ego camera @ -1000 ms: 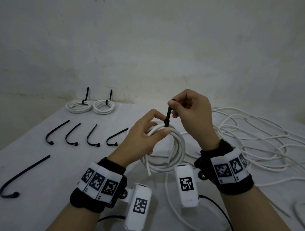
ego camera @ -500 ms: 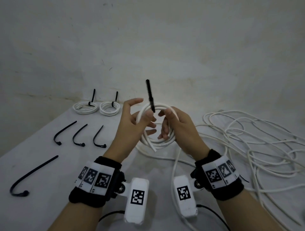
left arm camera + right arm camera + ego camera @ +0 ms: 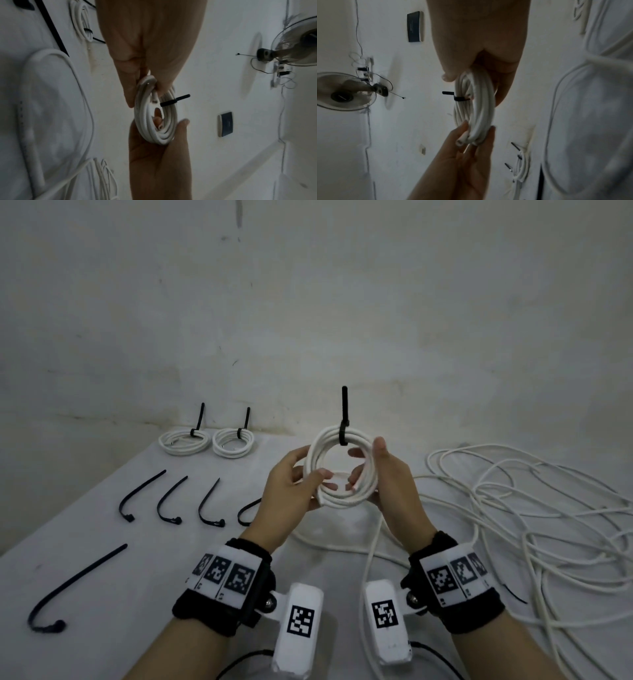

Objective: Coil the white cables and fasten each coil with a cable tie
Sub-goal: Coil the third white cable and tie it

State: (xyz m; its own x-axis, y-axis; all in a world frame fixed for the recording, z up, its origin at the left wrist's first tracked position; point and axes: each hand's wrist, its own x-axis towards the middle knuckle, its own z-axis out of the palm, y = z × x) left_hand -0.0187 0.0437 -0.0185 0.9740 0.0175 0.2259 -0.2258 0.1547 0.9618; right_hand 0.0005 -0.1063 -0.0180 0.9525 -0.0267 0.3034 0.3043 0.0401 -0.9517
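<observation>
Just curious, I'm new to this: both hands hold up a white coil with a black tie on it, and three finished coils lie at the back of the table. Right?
Nearly. Both hands, left hand and right hand, do hold the white coil with its black tie, but the head view shows two finished coils at the back, not three.

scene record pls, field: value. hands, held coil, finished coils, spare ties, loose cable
left hand: grips the held coil's left side
right hand: grips its right side
held coil: upright above the table, black tie round its top, tail pointing up
finished coils: two, tied, at the table's far edge
spare ties: five, left of the hands
loose cable: tangled, on the right
</observation>
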